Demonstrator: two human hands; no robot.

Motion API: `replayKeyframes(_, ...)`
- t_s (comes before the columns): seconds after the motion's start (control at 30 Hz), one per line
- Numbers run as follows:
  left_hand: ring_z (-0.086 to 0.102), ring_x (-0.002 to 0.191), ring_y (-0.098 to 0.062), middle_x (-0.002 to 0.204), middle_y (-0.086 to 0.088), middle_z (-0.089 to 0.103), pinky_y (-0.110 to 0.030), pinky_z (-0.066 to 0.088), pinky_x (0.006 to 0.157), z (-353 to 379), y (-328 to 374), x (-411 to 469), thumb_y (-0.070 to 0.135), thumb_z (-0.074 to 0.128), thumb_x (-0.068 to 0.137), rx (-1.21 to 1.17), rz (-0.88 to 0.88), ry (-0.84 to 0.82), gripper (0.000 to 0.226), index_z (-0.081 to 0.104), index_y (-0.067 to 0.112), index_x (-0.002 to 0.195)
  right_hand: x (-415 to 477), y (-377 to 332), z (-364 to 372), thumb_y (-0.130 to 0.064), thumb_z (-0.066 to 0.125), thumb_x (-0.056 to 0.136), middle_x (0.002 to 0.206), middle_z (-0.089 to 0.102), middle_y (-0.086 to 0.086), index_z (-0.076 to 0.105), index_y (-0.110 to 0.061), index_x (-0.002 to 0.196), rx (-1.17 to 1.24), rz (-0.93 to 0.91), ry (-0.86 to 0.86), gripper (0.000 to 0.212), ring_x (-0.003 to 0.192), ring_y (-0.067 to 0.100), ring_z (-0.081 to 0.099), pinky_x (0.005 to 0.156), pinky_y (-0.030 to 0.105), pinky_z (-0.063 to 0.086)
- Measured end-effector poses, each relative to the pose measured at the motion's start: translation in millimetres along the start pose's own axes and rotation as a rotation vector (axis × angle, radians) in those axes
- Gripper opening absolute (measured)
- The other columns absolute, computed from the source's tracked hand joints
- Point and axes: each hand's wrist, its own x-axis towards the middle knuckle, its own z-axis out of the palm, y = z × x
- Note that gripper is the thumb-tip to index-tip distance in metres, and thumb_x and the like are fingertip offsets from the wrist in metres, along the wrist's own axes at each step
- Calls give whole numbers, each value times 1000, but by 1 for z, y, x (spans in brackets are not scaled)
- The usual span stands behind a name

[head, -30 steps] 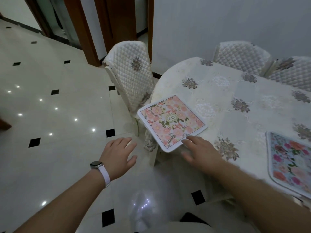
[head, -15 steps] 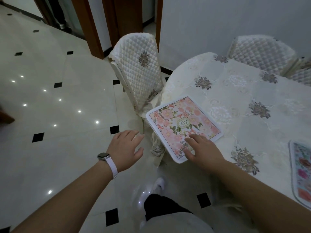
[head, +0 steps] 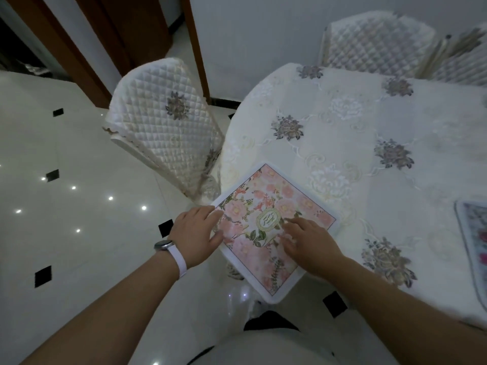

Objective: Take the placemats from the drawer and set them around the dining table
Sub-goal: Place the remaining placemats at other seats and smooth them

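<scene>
Pink placemat [head: 266, 204] overhangs table [head: 342, 122]; 2nd mat [head: 474, 233] cropped rt.

Both arms reach forward, forearms bare. My left hand [head: 196, 237] lies flat, fingers straight, thumb spread. My right hand [head: 307, 239] is palm-down, fingers splayed.

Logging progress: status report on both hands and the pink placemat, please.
Left hand open, fingers on left corner of pink placemat. Right hand open, pressing its middle. Placemat overhangs table edge. Nothing blocking.

Embroidered cloth covers the table [head: 342, 122]; quilted chair [head: 158, 122]; glossy floor tiles [head: 66, 259].
</scene>
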Motion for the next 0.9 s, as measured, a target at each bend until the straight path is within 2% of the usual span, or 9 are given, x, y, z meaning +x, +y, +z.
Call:
replayKeyframes(0.13,60,107,-30,123,-4,64,-42,48,82,9,-1,30,43,50,85,0,6,-76,47,63,19,124,-5,12,5,-49,44,95,133,51,-2,51,-25,132,38,61,2,45,117,20,49,95,34,43)
replayKeyframes(0.27,57,108,-29,128,-3,60,-40,47,83,16,-1,54,46,42,84,17,35,-167,55,58,21,130,-19,17,13,-47,45,95,133,51,2,52,-20,131,95,151,14,46,117,22,49,94,35,44)
replayKeyframes(0.37,54,111,-26,130,0,57,-38,47,85,25,-4,74,47,44,88,-2,1,-230,49,54,25,131,-29,21,21,-43,48,94,130,51,5,54,-17,127,130,262,40,43,117,25,48,92,34,45)
replayKeyframes(0.5,54,110,-25,127,-2,55,-36,47,86,34,-10,93,46,49,90,-77,-38,-250,44,55,23,128,-39,13,31,-42,53,94,134,48,15,57,-10,121,172,468,99,42,122,31,45,98,38,42)
replayKeyframes(0.57,52,110,-26,124,-3,54,-36,45,85,36,-13,102,47,51,90,-124,-43,-295,45,53,21,127,-41,7,36,-42,54,95,140,42,18,54,-9,125,191,545,109,45,127,31,40,104,38,36)
replayKeyframes(0.63,50,110,-26,123,-4,52,-38,46,87,38,-17,111,49,52,88,-152,-35,-338,49,51,20,128,-40,2,40,-39,55,94,138,41,17,51,-9,127,229,613,118,45,125,32,39,103,39,36)
replayKeyframes(0.7,50,106,-27,118,-4,53,-40,47,87,39,-22,120,46,52,86,-191,-17,-366,45,51,20,122,-36,-6,42,-34,58,91,125,45,12,52,-8,122,295,684,145,41,116,31,44,96,40,40)
replayKeyframes(0.83,53,87,-23,95,1,51,-33,41,69,37,-33,142,45,46,84,-193,87,-385,22,46,25,91,-24,-31,41,-27,56,90,112,48,7,53,-9,118,414,835,177,34,106,27,47,87,36,41)
replayKeyframes(0.9,56,88,-23,92,5,50,-32,38,68,34,-35,153,44,44,87,-207,114,-403,21,47,23,91,-18,-39,44,-25,55,88,111,47,8,52,-8,121,467,902,193,37,104,27,46,85,36,41)
